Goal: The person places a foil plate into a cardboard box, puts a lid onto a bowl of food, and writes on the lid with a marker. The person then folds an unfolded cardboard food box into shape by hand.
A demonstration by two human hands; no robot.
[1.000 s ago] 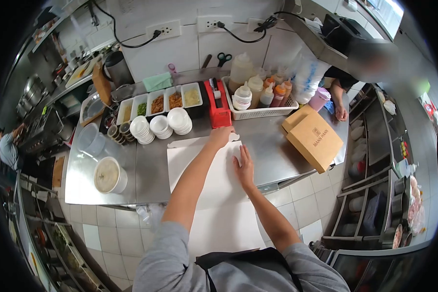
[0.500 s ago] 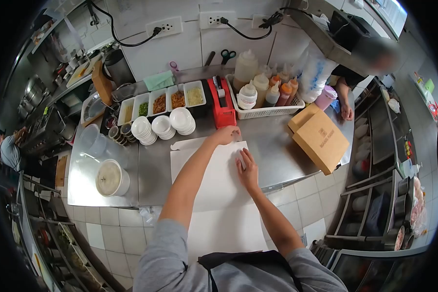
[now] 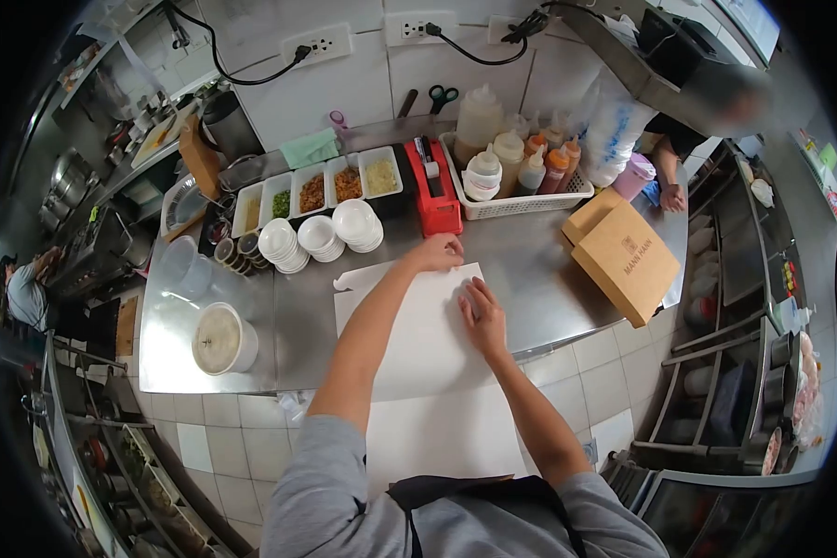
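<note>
Everything on the bench has slid a little rightward in view since a second ago, while both hands have stayed by the edges of the white sheet. Clock places run from that sheet's middle; it lies on the bench and hangs over the near side toward six o'clock. Part of it is hidden under the left forearm, and its lowest stretch is cut off by the apron. Whatever the left hand may be pinching cannot be told, its fingertips being too small and turned away. Bottles in the basket at one o'clock overlap too much for a sure count. One red dispenser stands at twelve, five white trays and three stacks of bowls at eleven, one tub at nine, one cardboard box at two. Left arm stretches toward twelve, its hand half closed, fingers curled over the sheet's far edge, near the dispenser. Right hand rests at two, loosely open, fingers slightly bent, gripping nothing.
</note>
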